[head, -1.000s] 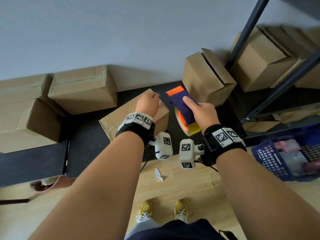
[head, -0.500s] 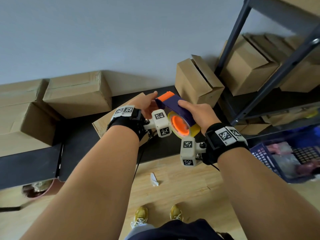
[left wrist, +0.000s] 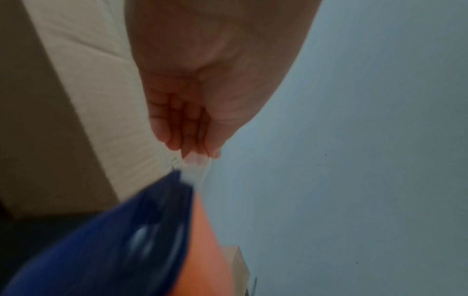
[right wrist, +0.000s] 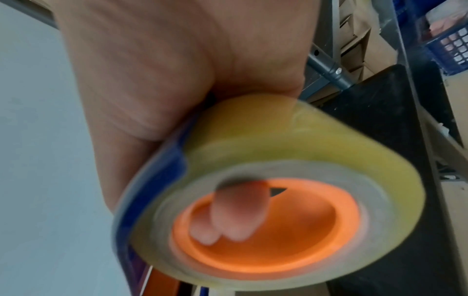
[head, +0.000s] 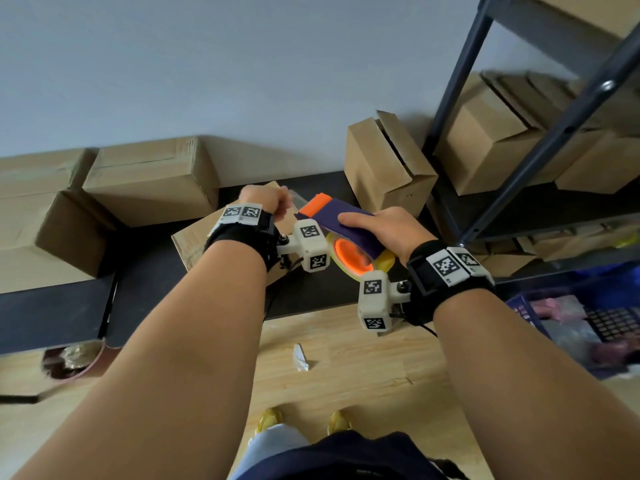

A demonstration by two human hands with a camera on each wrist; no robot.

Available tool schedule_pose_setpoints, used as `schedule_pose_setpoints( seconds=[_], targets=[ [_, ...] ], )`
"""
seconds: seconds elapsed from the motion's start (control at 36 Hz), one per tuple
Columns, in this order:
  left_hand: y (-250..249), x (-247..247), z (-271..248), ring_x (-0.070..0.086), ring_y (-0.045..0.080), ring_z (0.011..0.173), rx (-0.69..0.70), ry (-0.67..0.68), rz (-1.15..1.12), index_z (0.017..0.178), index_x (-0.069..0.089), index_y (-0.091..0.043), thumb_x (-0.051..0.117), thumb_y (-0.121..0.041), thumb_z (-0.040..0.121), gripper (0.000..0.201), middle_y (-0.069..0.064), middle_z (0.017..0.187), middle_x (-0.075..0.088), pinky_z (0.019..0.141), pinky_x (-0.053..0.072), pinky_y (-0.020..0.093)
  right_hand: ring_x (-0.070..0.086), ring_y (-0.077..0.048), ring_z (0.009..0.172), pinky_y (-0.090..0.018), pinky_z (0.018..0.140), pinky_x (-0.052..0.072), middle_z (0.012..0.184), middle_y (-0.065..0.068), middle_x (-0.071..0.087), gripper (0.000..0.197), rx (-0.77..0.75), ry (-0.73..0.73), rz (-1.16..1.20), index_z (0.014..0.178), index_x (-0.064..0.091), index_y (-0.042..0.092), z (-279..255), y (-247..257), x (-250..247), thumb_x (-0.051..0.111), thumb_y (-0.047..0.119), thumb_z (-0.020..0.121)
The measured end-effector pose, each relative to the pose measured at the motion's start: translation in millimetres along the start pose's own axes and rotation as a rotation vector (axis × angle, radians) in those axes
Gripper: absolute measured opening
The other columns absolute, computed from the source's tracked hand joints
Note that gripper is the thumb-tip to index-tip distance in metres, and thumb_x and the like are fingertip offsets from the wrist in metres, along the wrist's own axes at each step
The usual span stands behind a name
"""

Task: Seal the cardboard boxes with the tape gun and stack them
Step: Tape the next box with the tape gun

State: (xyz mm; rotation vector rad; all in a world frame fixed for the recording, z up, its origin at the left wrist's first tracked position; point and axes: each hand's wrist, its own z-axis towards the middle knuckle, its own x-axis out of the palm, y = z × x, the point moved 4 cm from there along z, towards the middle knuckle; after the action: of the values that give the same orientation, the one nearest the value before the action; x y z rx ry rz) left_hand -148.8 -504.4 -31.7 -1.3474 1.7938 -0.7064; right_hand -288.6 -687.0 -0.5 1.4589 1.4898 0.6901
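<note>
Cardboard boxes line the black bench (head: pixel 145 282) along the grey wall: a stack at the far left, a closed box (head: pixel 152 178) beside it, and a box with raised flaps (head: pixel 388 168) further right, next to a dark metal shelf rack (head: pixel 540 140) loaded with more cartons. A flatter cardboard box (head: pixel 194 237) lies tilted on the bench in front of the person, partly hidden by the left forearm. At the lower right sits a blue plastic basket (head: pixel 519 306) on the wooden floor.

Above that flat box the right hand (head: pixel 388 230) grips the tape gun (head: pixel 346 223), purple with an orange front end; thumb along the top, fingers curled through the orange core of the yellowish tape roll (right wrist: pixel 291 144). The left hand (head: pixel 263 202) is closed in a pinch just ahead of the gun's nose, its fingertips (left wrist: pixel 195 158) nipping the clear tape end (left wrist: pixel 195 174) drawn from the gun. A small white scrap (head: pixel 300 357) lies on the floor near the yellow shoes.
</note>
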Motion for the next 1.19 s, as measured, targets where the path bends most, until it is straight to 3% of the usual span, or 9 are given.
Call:
schedule_pose_setpoints(
  seconds=[0.14, 0.31, 0.44, 0.53, 0.61, 0.78, 0.94, 1.08, 1.19],
  targets=[
    [-1.7, -23.8, 40.5, 0.045, 0.014, 0.042, 0.136, -0.147, 0.100, 0.033, 0.056, -0.019, 0.055, -0.023, 0.089, 0.057, -0.006, 0.043, 0.053, 0.048, 0.038, 0.021, 0.057, -0.023, 0.041, -0.024, 0.047, 0.050, 0.058, -0.016, 0.066, 0.039, 0.019, 0.038, -0.016, 0.079, 0.070, -0.004, -10.0, -9.9, -9.7, 0.077, 0.035, 0.084],
    [-17.6, -40.1, 15.4, 0.046, 0.020, 0.050, 0.304, -0.346, 0.195, 0.060, 0.062, -0.013, 0.054, -0.022, 0.084, 0.027, 0.004, 0.059, 0.057, 0.054, 0.039, 0.026, 0.060, -0.016, 0.044, -0.018, 0.043, 0.047, 0.057, -0.008, 0.068, 0.038, 0.042, 0.015, -0.122, 0.078, 0.070, 0.001, -9.0, -11.8, -15.1, 0.074, 0.038, 0.085],
    [-27.2, -32.6, 29.6, 0.050, 0.021, 0.059, 0.387, -0.246, 0.286, 0.052, 0.058, -0.015, 0.054, -0.021, 0.085, 0.034, 0.008, 0.062, 0.057, 0.059, 0.041, 0.028, 0.060, -0.018, 0.043, -0.024, 0.045, 0.050, 0.056, -0.010, 0.068, 0.044, 0.097, -0.029, -0.096, 0.078, 0.070, -0.002, 0.1, -20.8, -5.9, 0.078, 0.042, 0.082],
    [-32.6, -33.9, 38.4, 0.048, 0.020, 0.056, 0.416, -0.158, 0.380, 0.055, 0.058, -0.014, 0.059, -0.021, 0.088, 0.034, 0.005, 0.058, 0.055, 0.056, 0.040, 0.024, 0.060, -0.015, 0.041, -0.019, 0.042, 0.046, 0.052, -0.006, 0.066, 0.049, 0.117, -0.083, -0.099, 0.070, 0.066, 0.003, 3.8, -23.2, 0.2, 0.076, 0.050, 0.081],
    [-36.1, -37.7, 48.5, 0.052, 0.017, 0.061, 0.416, -0.103, 0.469, 0.072, 0.067, -0.009, 0.062, -0.022, 0.090, 0.022, 0.005, 0.066, 0.058, 0.053, 0.039, 0.023, 0.062, -0.014, 0.042, -0.019, 0.043, 0.046, 0.051, -0.003, 0.065, 0.055, 0.139, -0.122, -0.133, 0.069, 0.063, 0.006, 6.8, -22.3, 6.3, 0.072, 0.059, 0.081],
    [-40.2, -41.7, 70.3, 0.063, 0.021, 0.082, 0.453, -0.047, 0.574, 0.092, 0.075, -0.012, 0.063, -0.030, 0.089, 0.022, 0.005, 0.088, 0.069, 0.072, 0.051, 0.030, 0.064, -0.019, 0.048, -0.025, 0.049, 0.051, 0.057, -0.007, 0.067, 0.053, 0.175, -0.192, -0.051, 0.079, 0.068, 0.001, 15.8, -22.9, 21.7, 0.078, 0.053, 0.077],
    [-42.0, -45.0, 92.0, 0.061, 0.019, 0.077, 0.412, 0.033, 0.469, 0.091, 0.072, -0.016, 0.063, -0.029, 0.090, 0.016, 0.004, 0.086, 0.068, 0.076, 0.051, 0.031, 0.063, -0.018, 0.046, -0.022, 0.046, 0.050, 0.057, -0.006, 0.066, 0.050, 0.172, -0.231, -0.010, 0.075, 0.067, 0.003, 20.4, -16.8, 36.0, 0.077, 0.052, 0.079],
    [-36.8, -42.2, 107.4, 0.059, 0.017, 0.068, 0.384, 0.059, 0.439, 0.089, 0.075, -0.013, 0.065, -0.026, 0.087, 0.017, -0.001, 0.069, 0.065, 0.073, 0.052, 0.029, 0.065, -0.015, 0.047, -0.022, 0.045, 0.049, 0.060, -0.005, 0.067, 0.051, 0.202, -0.283, -0.028, 0.078, 0.068, 0.004, 24.1, -14.9, 42.9, 0.078, 0.054, 0.077],
    [-30.7, -41.1, 116.1, 0.065, 0.020, 0.078, 0.386, 0.082, 0.467, 0.083, 0.073, -0.021, 0.063, -0.030, 0.088, 0.013, 0.003, 0.082, 0.071, 0.079, 0.054, 0.030, 0.065, -0.016, 0.047, -0.020, 0.044, 0.049, 0.060, -0.006, 0.067, 0.052, 0.226, -0.289, -0.041, 0.079, 0.067, 0.005, 23.5, -15.2, 48.0, 0.076, 0.056, 0.078]
  ],
)
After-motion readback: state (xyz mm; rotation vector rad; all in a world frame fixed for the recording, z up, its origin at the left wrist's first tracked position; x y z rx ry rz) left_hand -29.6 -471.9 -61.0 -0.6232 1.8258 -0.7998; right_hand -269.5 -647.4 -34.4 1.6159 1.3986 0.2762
